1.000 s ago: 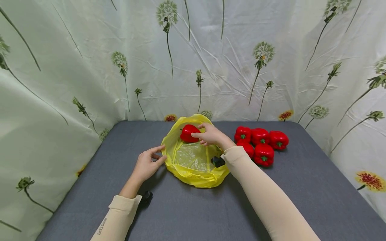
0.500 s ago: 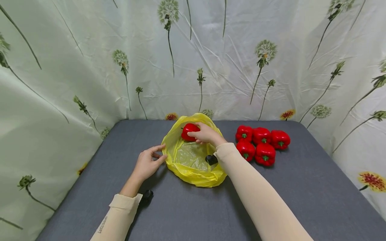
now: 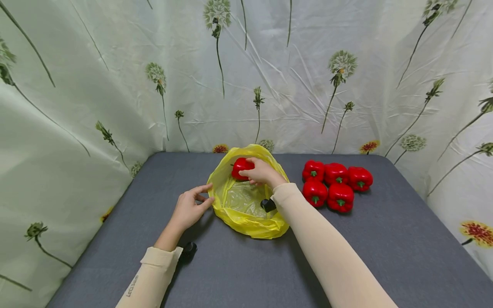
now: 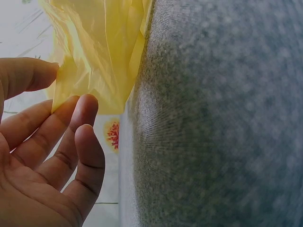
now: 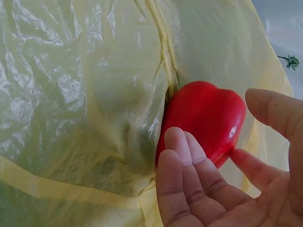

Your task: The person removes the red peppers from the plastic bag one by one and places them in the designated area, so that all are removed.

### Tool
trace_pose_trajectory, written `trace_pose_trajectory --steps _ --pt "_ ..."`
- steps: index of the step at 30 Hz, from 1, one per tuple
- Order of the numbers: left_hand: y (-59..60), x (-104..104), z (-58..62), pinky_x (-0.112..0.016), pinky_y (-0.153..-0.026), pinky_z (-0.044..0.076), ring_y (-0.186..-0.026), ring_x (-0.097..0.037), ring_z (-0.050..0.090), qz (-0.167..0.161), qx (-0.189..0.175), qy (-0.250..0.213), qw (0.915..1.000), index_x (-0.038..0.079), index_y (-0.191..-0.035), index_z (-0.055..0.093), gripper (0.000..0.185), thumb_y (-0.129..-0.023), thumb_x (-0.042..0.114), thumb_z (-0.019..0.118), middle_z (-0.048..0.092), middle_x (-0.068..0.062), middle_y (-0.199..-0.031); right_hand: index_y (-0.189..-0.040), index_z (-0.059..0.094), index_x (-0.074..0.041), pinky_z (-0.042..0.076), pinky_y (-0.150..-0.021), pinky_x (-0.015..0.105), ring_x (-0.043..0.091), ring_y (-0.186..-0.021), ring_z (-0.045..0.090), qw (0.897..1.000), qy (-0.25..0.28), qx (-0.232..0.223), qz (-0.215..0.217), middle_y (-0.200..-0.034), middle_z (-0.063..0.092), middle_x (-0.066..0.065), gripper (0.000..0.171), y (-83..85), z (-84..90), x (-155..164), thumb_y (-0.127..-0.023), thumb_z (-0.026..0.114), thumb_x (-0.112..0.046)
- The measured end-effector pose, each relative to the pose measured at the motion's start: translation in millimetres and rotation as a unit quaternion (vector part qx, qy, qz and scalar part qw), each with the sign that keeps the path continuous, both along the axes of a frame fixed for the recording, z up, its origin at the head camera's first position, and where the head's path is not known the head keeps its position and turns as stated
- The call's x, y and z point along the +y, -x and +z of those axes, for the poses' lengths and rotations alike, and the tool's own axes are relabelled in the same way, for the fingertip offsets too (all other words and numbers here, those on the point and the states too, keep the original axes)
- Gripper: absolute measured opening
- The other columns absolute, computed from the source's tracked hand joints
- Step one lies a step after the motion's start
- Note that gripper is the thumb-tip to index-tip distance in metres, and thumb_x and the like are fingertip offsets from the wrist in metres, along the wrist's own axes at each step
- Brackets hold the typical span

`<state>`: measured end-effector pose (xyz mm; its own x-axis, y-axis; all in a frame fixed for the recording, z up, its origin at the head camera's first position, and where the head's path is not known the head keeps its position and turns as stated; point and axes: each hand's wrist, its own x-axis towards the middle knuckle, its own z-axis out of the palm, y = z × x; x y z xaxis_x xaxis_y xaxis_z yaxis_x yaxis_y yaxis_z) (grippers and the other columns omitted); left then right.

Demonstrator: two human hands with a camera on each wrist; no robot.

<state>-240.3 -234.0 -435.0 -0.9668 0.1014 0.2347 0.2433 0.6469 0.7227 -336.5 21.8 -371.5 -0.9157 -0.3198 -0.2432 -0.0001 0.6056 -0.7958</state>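
Observation:
In the head view, a yellow plastic bag (image 3: 246, 225) stands wide open at the middle of the table. My left hand (image 3: 190, 208) pinches its left rim; the left wrist view shows the thumb and fingertips at the thin yellow film (image 4: 102, 52). My right hand (image 3: 262, 172) reaches inside the bag and holds a red bell pepper (image 3: 239, 167) by its right end. In the right wrist view, thumb and fingers lie around the pepper (image 5: 203, 113), which rests against the bag's creased wall. The thumb sits right at the pepper's edge.
Several red bell peppers (image 3: 340, 198) lie grouped to the right of the bag on the grey table (image 3: 246, 273). Behind and at the sides hangs a white curtain (image 3: 177, 51) with flower prints.
My right hand has moved slightly left, farther over the pepper in the bag. The bag's right side has shifted a little left. My left hand stays at the rim.

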Motion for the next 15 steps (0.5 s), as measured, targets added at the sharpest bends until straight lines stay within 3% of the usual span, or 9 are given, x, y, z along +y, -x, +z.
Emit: trace_pose_trajectory --steps 4,7,15 --pt "0.9 -0.9 -0.4 -0.038 -0.076 0.058 -0.098 -0.032 0.079 -0.004 0.001 0.000 1.0000 0.003 -0.145 0.067 0.047 -0.101 0.017 0.076 0.073 -0.022 -0.135 -0.168 0.036 -0.017 0.055 -0.082 0.044 0.026 -0.075 0.062 1.000 0.005 -0.008 0.005 -0.101 0.066 0.019 0.069 1.1 -1.0 0.5 -0.107 0.065 -0.031" --pt "1.3 -1.7 0.4 -0.040 -0.077 0.059 -0.099 -0.032 0.079 -0.005 0.002 0.001 1.0000 0.003 -0.145 0.066 0.048 -0.101 0.017 0.076 0.073 -0.022 -0.135 -0.167 0.036 -0.018 0.051 -0.078 0.041 0.024 -0.071 0.056 1.000 0.012 -0.018 0.010 -0.091 0.060 0.014 0.068 2.3 -1.1 1.4 -0.107 0.065 -0.029" --pt "2.7 -1.6 -2.5 -0.034 -0.076 0.058 -0.100 -0.031 0.079 -0.005 -0.001 -0.002 1.0000 0.005 -0.146 0.066 0.049 -0.100 0.018 0.077 0.073 -0.021 -0.136 -0.160 0.044 -0.020 0.049 -0.075 0.039 0.022 -0.070 0.055 0.999 0.008 -0.029 0.026 -0.090 0.058 0.013 0.058 2.0 1.8 5.1 -0.107 0.066 -0.028"
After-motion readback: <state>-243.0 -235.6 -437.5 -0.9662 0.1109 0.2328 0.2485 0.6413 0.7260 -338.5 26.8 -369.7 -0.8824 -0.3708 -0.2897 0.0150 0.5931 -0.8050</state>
